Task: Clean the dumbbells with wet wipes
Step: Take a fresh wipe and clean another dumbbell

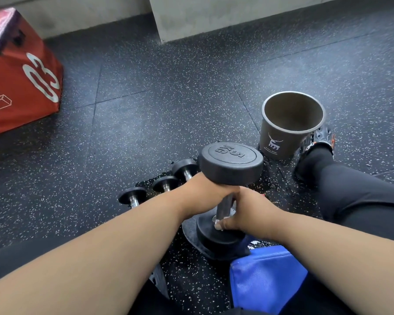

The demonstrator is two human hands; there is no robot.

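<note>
Both hands, left hand (205, 192) and right hand (248, 214), grip the upright black rubber dumbbell's (231, 163) chrome handle (223, 206) on the speckled floor (168, 105).

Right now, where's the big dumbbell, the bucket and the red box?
big dumbbell (231, 160), head view, top weight plate.
bucket (273, 142), head view, outer wall.
red box (21, 92), head view, side face.

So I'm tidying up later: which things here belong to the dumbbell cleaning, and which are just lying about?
Job:
big dumbbell, gripped by left hand and right hand
small dumbbells
bin, perhaps for wipes

Lying about:
red box
blue pad

No wipe visible.
</note>
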